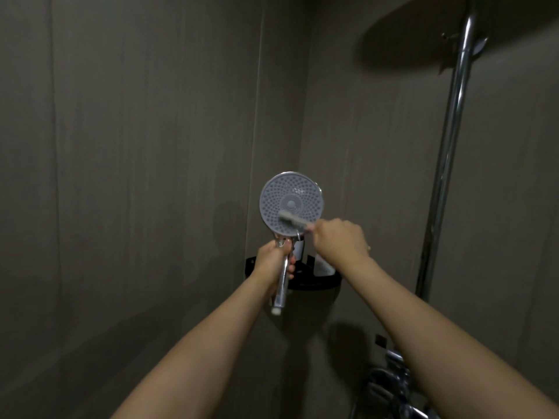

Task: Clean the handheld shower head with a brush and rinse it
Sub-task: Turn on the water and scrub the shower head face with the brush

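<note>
A handheld shower head (290, 195) with a round grey nozzle face and a chrome handle is held upright in the middle of the view, face toward me. My left hand (273, 261) grips its handle just below the face. My right hand (340, 237) grips the handle of a small grey brush (292, 220), whose head lies against the lower part of the nozzle face. No hose shows at the handle's lower end.
A black corner shelf (311, 282) with a white item stands on the wall behind my hands. A chrome riser pipe (450, 146) runs up at the right to a large overhead shower head (423, 34). Chrome valve fittings (390, 385) sit at the lower right.
</note>
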